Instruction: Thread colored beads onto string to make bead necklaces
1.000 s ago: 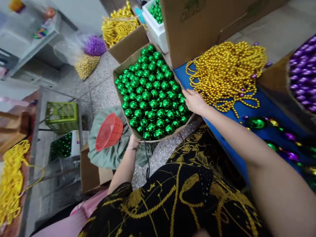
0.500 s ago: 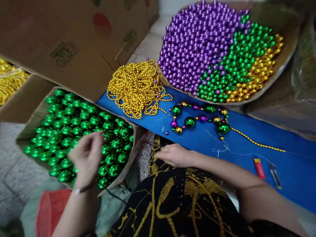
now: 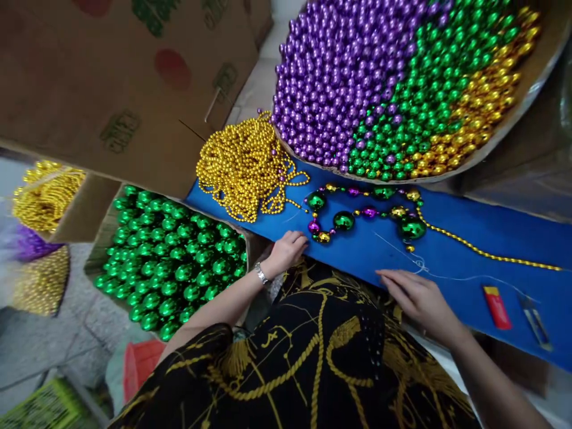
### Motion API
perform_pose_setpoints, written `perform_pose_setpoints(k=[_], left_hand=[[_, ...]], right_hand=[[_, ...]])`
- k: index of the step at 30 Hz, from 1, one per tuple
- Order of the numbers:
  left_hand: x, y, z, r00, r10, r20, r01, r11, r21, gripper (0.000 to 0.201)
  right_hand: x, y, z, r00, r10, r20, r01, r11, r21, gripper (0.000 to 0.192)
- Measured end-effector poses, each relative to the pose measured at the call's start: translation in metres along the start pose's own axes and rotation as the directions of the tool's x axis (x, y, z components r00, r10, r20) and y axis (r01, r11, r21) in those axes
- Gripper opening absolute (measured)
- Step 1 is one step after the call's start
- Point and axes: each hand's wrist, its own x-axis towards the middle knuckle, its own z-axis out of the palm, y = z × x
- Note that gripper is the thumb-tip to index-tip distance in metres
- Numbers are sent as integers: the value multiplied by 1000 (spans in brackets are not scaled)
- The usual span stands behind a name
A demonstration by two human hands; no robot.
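Observation:
My left hand (image 3: 286, 251), with a bracelet on its wrist, is at the front edge of the blue table (image 3: 348, 256). Its fingers are curled together; whatever is between them is hidden. Across from it, my right hand (image 3: 417, 295) rests at the same edge with fingers stretched out, holding nothing visible. A bead strand (image 3: 344, 221) of green, gold and purple beads lies just beyond both hands. Its end runs right as a thin gold bead chain (image 3: 482, 253). Loose clear thread (image 3: 465, 277) curls near my right fingertips.
A gold bead-chain heap (image 3: 241, 170) lies behind my left hand. A large container of small beads (image 3: 353, 77) stands at the back, a box of green beads (image 3: 179, 262) on the left. A red lighter (image 3: 497, 308) and small snips (image 3: 534, 319) lie right. A tall carton (image 3: 89, 77) blocks the back left.
My left hand has moved right, from above the green beads to the table edge. My right hand has shifted right and its fingers have straightened. The view has turned slightly.

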Motion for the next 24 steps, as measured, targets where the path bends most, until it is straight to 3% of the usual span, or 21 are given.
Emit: perform_pose_setpoints(k=[4, 7, 10, 12, 16, 19, 21, 24], left_hand=[[14, -12, -18, 988, -84, -130, 70, 992, -108, 18], [37, -18, -33, 955, -175, -240, 129, 972, -194, 19], [65, -24, -37, 938, -188, -290, 147, 976, -158, 25], [81, -28, -36, 946, -168, -279, 151, 985, -83, 30], [97, -40, -28, 980, -132, -151, 141, 989, 47, 37], [101, -46, -21, 989, -110, -103, 124, 982, 143, 37], [102, -48, -18, 988, -100, -114, 121, 974, 190, 35], [100, -47, -20, 987, -83, -135, 111, 970, 216, 34]], right_hand=[[-16, -1, 14, 990, 59, -126, -60, 998, -4, 27], [-29, 0, 16, 994, 84, -70, -85, 996, -7, 28], [-41, 7, 9, 988, 155, -22, -156, 987, -46, 30], [-47, 13, 2, 961, 246, -123, -258, 962, -93, 31], [-58, 28, -13, 831, 355, -428, -467, 863, -192, 34], [-79, 47, -32, 683, 390, -618, -663, 686, -300, 37], [-101, 59, -48, 582, 415, -699, -775, 544, -322, 39], [-132, 69, -64, 509, 458, -729, -839, 453, -302, 39]])
